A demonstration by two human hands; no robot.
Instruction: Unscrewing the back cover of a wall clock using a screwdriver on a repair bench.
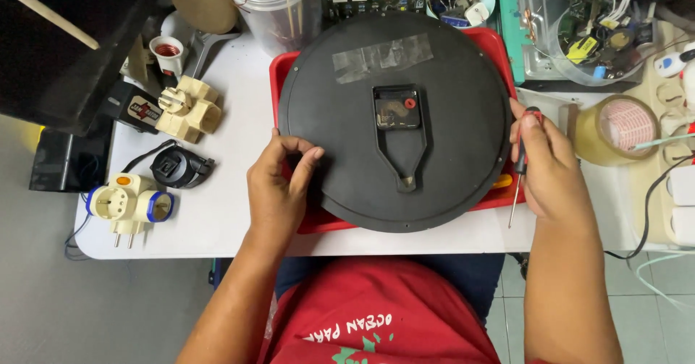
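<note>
A person sits at a white table [232,212], looking down on a round black wall clock [394,121] lying face down on a red tray [318,219], seemingly so its back can be reached. The left hand [279,190], at the clock's 8 o'clock edge, curls thumb and fingers onto the rim, apparently steadying it. The right hand [546,165], at 3 o'clock, is closed around a thin screwdriver [517,172], tip pointing down past the rim. A strip of clear tape [382,55] sits at 12 o'clock above the small clockwork box [396,108]. Plug adapters [134,205] lie to the left, a tape roll [622,125] to the right. The clock's face is hidden; the screws are too small to make out
</note>
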